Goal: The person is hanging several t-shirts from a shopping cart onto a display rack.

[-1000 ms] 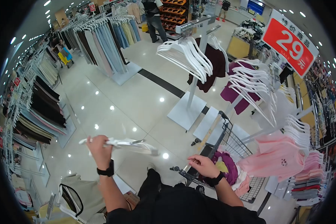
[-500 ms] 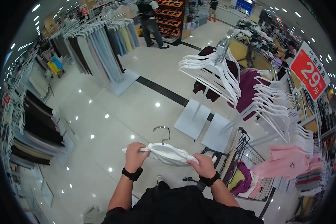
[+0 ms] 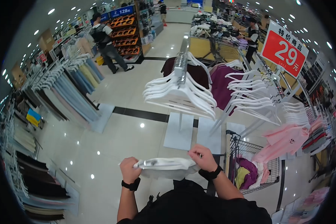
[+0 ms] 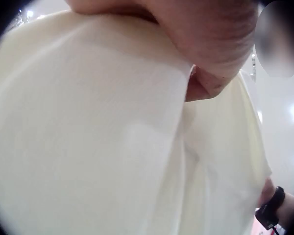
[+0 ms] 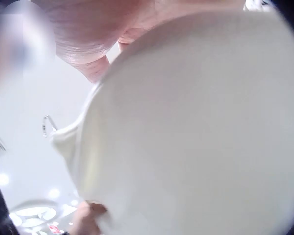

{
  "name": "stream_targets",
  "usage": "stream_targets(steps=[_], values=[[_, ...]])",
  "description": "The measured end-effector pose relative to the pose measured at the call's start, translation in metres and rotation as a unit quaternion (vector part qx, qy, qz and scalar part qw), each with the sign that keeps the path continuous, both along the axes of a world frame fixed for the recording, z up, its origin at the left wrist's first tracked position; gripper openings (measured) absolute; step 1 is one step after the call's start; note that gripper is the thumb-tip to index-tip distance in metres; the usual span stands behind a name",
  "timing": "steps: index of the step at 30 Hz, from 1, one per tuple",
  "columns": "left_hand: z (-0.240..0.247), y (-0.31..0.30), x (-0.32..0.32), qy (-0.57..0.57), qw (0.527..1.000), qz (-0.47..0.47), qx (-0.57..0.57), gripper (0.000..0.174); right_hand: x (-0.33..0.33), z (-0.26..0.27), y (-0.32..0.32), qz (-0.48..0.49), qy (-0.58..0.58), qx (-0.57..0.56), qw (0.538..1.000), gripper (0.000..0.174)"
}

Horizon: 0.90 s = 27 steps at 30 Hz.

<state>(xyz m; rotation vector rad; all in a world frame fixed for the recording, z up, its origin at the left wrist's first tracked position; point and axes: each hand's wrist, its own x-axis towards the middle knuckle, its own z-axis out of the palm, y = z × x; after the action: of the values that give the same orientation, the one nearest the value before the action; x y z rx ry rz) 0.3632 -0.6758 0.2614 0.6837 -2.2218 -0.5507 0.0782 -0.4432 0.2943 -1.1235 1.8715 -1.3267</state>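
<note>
Stretched between both hands in front of the body is a white garment, with fabric hanging below its top edge. My left hand grips its left end, fingers curled over the cloth. At the opposite end my right hand grips the upper edge. Pale cloth fills most of the left wrist view beneath the left hand. The right wrist view shows a metal hanger hook rising above the garment. The hanger's body is hidden by the fabric.
White hangers hang on a rack ahead, beside a purple top and a red price sign. A shopping cart with clothes stands at right, near a pink shirt. Trousers line the left; two people stand farther back.
The right hand left the cart's handle area and took hold of the garment's other end. Both hands now hold it spread out, and the head view has turned rightward and up.
</note>
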Motion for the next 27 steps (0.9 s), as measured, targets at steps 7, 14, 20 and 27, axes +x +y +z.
stream_targets(steps=[7,14,20,27], values=[[0.028,-0.073,-0.044,0.010,0.994,0.058,-0.093,0.026,-0.107,0.090,-0.087,-0.067,0.397,-0.140,0.904,0.072],[0.042,-0.094,-0.109,-0.002,0.992,0.050,-0.112,0.037,-0.166,0.079,-0.177,-0.008,0.431,-0.111,0.895,0.089],[0.042,-0.119,-0.147,0.005,0.997,0.020,-0.069,0.042,-0.208,0.074,-0.210,0.004,0.399,-0.126,0.908,0.088],[0.070,-0.143,-0.205,0.017,0.997,-0.059,-0.046,0.040,-0.236,0.070,-0.250,-0.044,0.367,-0.090,0.925,0.089]])
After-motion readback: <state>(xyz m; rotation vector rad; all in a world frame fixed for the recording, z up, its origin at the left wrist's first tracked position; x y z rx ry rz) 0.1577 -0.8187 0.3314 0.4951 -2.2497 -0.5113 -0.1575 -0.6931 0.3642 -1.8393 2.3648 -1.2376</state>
